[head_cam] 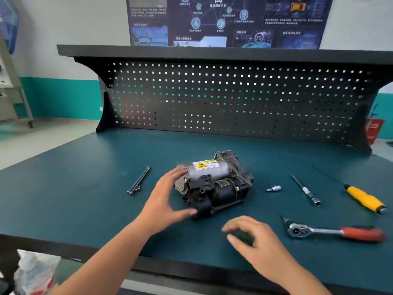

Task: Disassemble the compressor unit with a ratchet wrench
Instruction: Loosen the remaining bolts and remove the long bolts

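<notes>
On the green bench mat (85,199), right against the left hand (168,199) and just beyond the right hand (253,237): the compressor unit (214,184). Probably heavy, dense and wholly rigid, all cast metal and motor housings; unlikely to slide on the mat, yet liable to rock or tip on its rounded bodies. Best steadied by spanning the silver cylinder's near end and the black block below it, clear of the thinner brackets and fittings at the far end. Silver cylinder on top with a yellow warning label, grimy black motor barrel in front, ribbed dark casting behind. Left hand spread wide, fingers nearly straight, fingertips on the cylinder's end cap and thumb at the lower black corner, bracing rather than clasping. Right hand hovering low over the mat, fingers loosely curled, holding nothing. Off to the right of the right hand, untouched, the ratchet wrench (331,231) with its red grip. Left of the left hand, two long bolts (139,180), apparently already drawn out.
</notes>
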Demonstrator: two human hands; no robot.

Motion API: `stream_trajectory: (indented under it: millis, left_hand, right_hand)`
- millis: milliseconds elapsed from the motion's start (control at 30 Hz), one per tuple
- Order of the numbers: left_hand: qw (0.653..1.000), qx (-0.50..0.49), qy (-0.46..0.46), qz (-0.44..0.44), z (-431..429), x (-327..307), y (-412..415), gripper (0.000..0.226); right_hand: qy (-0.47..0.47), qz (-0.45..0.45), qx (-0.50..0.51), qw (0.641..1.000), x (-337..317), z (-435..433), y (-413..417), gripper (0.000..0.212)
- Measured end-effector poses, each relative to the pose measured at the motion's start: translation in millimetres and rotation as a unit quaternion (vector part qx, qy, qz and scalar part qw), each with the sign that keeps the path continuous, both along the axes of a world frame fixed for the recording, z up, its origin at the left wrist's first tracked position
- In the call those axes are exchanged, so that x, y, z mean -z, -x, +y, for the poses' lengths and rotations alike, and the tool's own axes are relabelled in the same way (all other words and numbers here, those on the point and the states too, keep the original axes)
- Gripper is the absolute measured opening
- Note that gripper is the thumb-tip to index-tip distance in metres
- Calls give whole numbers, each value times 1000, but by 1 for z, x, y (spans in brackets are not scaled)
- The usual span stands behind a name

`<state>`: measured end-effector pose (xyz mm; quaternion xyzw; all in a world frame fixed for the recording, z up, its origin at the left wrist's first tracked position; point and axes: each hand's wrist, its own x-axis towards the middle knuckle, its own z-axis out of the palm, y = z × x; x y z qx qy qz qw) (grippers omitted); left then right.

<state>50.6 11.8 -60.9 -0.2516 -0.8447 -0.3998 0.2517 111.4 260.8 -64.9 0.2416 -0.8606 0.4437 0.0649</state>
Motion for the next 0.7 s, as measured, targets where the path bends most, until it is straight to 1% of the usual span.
stream_trajectory:
  millis: [33, 100, 133, 200, 267, 333, 433, 533, 633, 700]
  left_hand:
    - [999, 18, 26, 14, 9, -5, 6, 89]
    - [996, 34, 72, 29, 20, -14, 19, 91]
    - [994, 38, 94, 27, 23, -18, 25, 86]
    - [991, 45, 125, 29, 25, -23, 33, 68]
    - [990, 45, 120, 62, 25, -22, 36, 51]
    - [991, 34, 104, 80, 28, -18, 35, 46]
    - [992, -1, 83, 96, 32, -10, 37, 39]
    - [991, -34, 74, 105, 37, -7, 37, 39]
    - [985, -89, 90, 119, 53, -2, 34, 37]
    - [979, -146, 91, 106, 71, 1, 30, 35]
  right_hand:
    - [19, 25, 46, 998, -2, 24, -2, 26]
    - [15, 75, 135, 988, -6, 70, -2, 31]
    - [-2, 95, 179, 979, -6, 93, -1, 32]
    - [-36, 111, 260, 959, -5, 135, 3, 34]
    - [-71, 98, 306, 944, -1, 167, 6, 31]
    - [-109, 81, 317, 939, 6, 182, 7, 28]
    - [-161, 88, 307, 934, 14, 184, 6, 27]
    - [-221, 90, 281, 930, 15, 180, 5, 34]
    - [-236, 90, 253, 934, 15, 180, 4, 38]
    - [-238, 86, 248, 935, 16, 180, 4, 37]
